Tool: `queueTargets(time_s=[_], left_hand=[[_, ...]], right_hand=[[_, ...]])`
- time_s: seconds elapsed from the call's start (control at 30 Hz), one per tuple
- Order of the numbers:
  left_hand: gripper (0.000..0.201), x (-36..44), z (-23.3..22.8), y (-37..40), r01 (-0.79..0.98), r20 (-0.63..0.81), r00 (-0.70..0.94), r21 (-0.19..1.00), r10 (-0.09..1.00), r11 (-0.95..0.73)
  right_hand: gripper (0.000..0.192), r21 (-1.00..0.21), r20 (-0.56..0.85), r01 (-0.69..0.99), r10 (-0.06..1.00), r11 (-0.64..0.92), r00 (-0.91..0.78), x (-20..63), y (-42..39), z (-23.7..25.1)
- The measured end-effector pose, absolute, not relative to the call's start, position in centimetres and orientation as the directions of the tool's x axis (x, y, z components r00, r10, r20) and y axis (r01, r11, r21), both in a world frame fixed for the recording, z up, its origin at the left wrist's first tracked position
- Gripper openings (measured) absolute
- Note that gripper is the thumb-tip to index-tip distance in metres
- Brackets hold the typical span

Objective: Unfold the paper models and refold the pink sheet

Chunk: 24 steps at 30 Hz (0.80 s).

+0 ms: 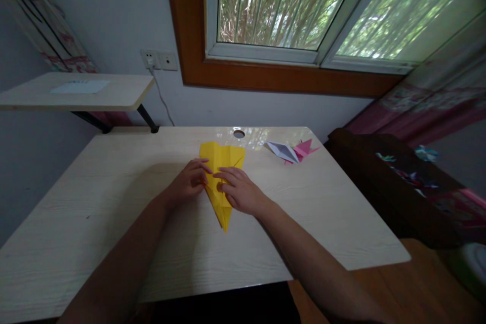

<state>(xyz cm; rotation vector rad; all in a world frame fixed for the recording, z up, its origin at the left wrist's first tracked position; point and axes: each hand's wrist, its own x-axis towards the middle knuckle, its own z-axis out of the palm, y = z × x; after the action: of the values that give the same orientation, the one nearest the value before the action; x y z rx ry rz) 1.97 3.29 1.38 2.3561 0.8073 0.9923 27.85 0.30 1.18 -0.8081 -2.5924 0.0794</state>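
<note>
A partly folded sheet of yellow origami paper (225, 155) lies on the pale wooden desk, its narrow point toward me and its wide end toward the window. Creases run across and along it. My left hand (190, 180) grips the paper's left edge with thumb and fingers bent together. Over the right half rests my right hand (239, 188), fingers stretched and slightly apart on the paper. Part of the right edge is hidden under that hand.
A white folded paper piece (283, 152) and a pink paper crane (304, 150) sit at the desk's back right. A cable hole (239, 134) is near the back edge. A raised shelf (125, 92) stands at the left with a paper slip (81, 86) on it.
</note>
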Motion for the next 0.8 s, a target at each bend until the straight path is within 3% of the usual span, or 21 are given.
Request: queueTargets(time_s=[0.17, 0.33, 0.57, 0.8], left_hand=[[0.014, 1.9, 1.1, 3.4, 0.394, 0.493, 0.535, 0.573, 0.686, -0.719], [0.014, 1.4, 0.4, 3.9, 0.516, 0.432, 0.484, 0.562, 0.761, -0.647], [0.013, 0.7, -0.3, 4.5, 0.603, 0.339, 0.486, 0.537, 0.806, -0.59], [0.022, 0.4, 1.1, 4.2, 0.592, 0.243, 0.545, 0.566, 0.802, -0.574]], right_hand=[[0.022, -0.191, 0.407, 0.533, 0.56, 0.825, -0.721, 28.2, 0.5, 1.5], [0.01, -0.202, 0.456, 0.556, 0.579, 0.807, -0.676, 29.0, 0.9, 1.7], [0.012, -0.413, 0.434, 0.439, 0.596, 0.798, -0.676, 29.9, 1.0, 1.4], [0.011, -0.511, 0.416, 0.348, 0.58, 0.786, -0.7, 29.8, 1.2, 1.7]])
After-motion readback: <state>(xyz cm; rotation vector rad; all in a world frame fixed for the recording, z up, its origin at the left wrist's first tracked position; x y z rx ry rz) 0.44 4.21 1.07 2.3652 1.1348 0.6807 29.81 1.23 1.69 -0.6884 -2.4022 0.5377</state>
